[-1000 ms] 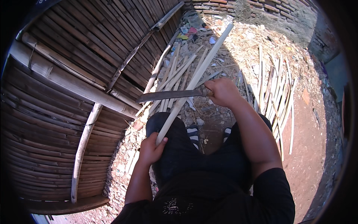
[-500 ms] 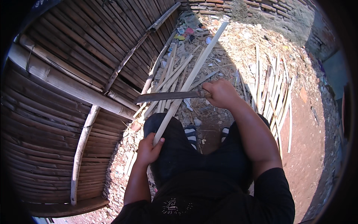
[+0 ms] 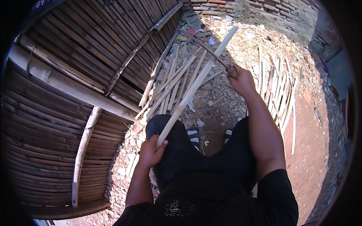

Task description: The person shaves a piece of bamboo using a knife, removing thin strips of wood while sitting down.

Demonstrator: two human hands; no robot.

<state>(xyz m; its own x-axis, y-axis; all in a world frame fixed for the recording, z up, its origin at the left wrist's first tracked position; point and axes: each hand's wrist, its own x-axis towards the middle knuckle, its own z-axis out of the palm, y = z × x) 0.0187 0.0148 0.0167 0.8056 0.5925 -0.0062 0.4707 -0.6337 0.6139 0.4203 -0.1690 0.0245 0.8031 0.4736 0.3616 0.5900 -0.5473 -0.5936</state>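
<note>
My left hand [image 3: 152, 151] is closed round the near end of a long pale bamboo strip [image 3: 193, 89]. The strip slants over my left thigh, away and to the right. In my right hand [image 3: 242, 81], the fingers wrap the wooden handle of a machete [image 3: 209, 51]. Its dark blade points far left and crosses the strip near the strip's far end; whether the two touch I cannot tell. The blade is seen almost edge-on.
A bamboo slat wall [image 3: 71, 71] rises close on my left. Split strips [image 3: 171, 81] lie on the littered ground ahead, and another pile of strips [image 3: 279, 90] lies at the right. A brick wall [image 3: 215, 7] stands at the far side.
My right hand has moved forward and to the right with the machete, whose blade has swung from level across the strip to pointing far left. The strip's far end has shifted slightly right.
</note>
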